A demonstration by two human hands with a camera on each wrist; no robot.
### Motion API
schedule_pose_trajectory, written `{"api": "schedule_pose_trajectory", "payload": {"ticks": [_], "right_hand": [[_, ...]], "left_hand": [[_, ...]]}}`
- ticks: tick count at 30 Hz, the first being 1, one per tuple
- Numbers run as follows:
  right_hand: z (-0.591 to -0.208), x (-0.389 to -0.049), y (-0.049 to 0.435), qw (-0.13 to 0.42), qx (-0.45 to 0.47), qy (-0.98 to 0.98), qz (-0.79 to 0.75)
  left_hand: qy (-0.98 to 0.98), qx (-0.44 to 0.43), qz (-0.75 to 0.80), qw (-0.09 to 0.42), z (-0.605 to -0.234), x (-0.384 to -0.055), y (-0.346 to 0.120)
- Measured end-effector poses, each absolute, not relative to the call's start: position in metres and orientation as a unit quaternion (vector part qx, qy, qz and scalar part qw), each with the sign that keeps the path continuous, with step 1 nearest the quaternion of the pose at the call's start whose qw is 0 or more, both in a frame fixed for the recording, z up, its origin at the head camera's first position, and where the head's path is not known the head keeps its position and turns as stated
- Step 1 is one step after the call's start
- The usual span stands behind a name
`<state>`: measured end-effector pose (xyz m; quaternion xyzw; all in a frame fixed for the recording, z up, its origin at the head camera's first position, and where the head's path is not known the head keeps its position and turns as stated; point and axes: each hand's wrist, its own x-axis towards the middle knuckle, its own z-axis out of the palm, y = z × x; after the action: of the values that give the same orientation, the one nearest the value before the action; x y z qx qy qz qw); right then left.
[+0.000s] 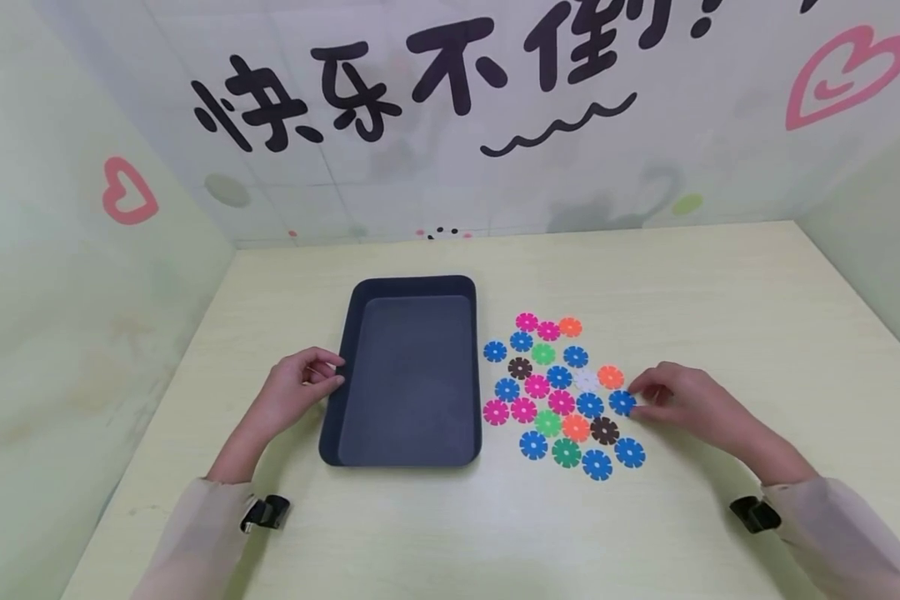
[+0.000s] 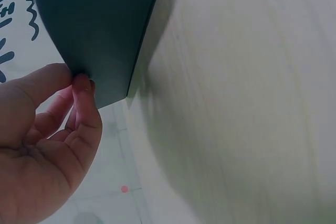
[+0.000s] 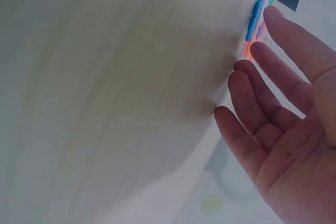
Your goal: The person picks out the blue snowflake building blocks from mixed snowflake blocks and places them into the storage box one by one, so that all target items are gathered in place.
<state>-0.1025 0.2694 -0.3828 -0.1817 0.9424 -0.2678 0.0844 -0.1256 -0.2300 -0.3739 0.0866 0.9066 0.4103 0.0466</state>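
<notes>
A dark rectangular tray (image 1: pixel 408 383) lies on the table with a bare bottom. My left hand (image 1: pixel 297 387) is at its left side; in the left wrist view, thumb and index finger pinch the upper edge of the tray wall (image 2: pixel 105 35). To the right of the tray lie flat notched plastic discs in blue, pink, green, orange, brown and white. My right hand (image 1: pixel 686 404) is at the right side of this group, its fingertips beside a blue disc (image 1: pixel 622 403). In the right wrist view, the fingers (image 3: pixel 252 114) are spread and loosely bent, with nothing held between them.
The pale wooden table (image 1: pixel 420 533) meets a printed wall (image 1: pixel 390 183) at the back and side walls at left and right. An orange disc (image 1: pixel 611 377) and a brown disc (image 1: pixel 604 431) lie close to the blue disc. Each sleeve has a black strap clip near the wrist.
</notes>
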Motion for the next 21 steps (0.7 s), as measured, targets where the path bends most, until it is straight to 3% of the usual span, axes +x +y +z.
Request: {"api": "schedule_pose_trajectory", "payload": {"ticks": [21], "right_hand": [[-0.3794,-0.1069,0.2601,0.109,-0.153,0.951,-0.244]], "left_hand": [[0.905,0.083,0.414,0.047,-0.3742,-0.126,-0.2295]]}}
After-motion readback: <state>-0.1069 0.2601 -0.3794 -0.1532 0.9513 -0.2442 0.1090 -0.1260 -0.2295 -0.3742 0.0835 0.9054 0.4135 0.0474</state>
